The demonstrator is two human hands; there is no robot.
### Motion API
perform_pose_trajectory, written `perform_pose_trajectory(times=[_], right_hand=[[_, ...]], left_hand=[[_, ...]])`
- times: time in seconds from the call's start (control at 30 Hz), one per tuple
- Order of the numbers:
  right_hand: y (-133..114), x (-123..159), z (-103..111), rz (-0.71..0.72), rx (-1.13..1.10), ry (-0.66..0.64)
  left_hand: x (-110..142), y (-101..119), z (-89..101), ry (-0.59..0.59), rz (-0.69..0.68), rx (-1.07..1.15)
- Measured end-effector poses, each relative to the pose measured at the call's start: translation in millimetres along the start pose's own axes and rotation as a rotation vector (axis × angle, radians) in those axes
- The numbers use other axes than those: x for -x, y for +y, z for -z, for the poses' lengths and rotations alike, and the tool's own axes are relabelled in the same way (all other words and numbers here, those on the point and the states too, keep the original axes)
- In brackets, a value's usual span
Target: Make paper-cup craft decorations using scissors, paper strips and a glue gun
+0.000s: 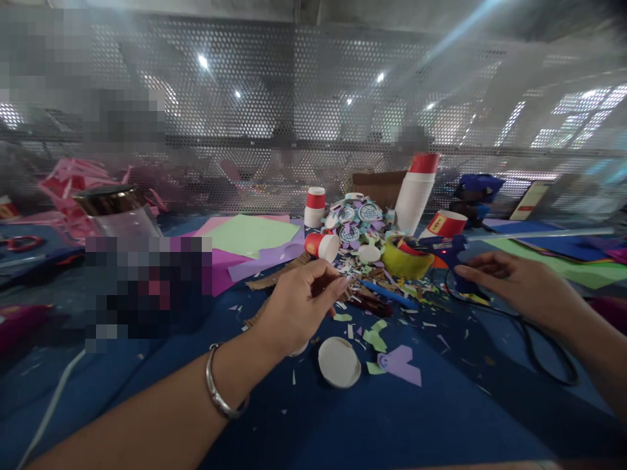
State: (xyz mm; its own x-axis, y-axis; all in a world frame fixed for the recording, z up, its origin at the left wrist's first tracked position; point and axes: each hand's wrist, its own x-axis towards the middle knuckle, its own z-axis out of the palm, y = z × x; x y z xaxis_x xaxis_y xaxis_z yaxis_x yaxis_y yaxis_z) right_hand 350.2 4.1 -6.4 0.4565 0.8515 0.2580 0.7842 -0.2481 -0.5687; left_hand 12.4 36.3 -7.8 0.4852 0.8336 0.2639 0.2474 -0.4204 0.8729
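Note:
My left hand (298,303), with a silver bangle on its wrist, hovers over the blue table (343,424) with fingers curled and pinched together; what they hold is too small to name. Just below it lies a white paper-cup disc (339,361), beside a purple paper cutout (401,364). My right hand (514,281) reaches toward a blue glue gun (450,251), fingertips at its handle, fingers partly stretched and not closed round it. The gun's black cord (533,346) loops under that hand.
Paper scraps litter the table's middle. Behind them lie a red-and-white paper cup on its side (322,246), a pile of round cup pieces (355,222), a yellow-green tape roll (406,261), a tall cup stack (416,192) and coloured paper sheets (249,235). A perforated metal screen backs the table.

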Motion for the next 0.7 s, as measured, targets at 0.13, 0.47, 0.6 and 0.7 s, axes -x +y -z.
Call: perform_pose_trajectory(times=[0.13, 0.47, 0.6, 0.7], right_hand=[[-3.4, -7.2, -11.8, 0.058, -0.098, -0.140], [-10.1, -2.9, -23.3, 0.106, -0.191, -0.063], [-8.5, 2.5, -19.3, 0.068, -0.261, 0.055], [-11.3, 7.3, -19.4, 0.097, -0.351, 0.064]], left_hand=[[-2.9, -2.1, -1.9, -0.024, 0.086, 0.169], [-7.9, -0.3, -2.3, 0.022, 0.274, 0.333], [-10.0, -2.2, -2.6, 0.051, 0.243, 0.362], [-11.9, -5.9, -4.2, 0.048, 0.219, 0.382]])
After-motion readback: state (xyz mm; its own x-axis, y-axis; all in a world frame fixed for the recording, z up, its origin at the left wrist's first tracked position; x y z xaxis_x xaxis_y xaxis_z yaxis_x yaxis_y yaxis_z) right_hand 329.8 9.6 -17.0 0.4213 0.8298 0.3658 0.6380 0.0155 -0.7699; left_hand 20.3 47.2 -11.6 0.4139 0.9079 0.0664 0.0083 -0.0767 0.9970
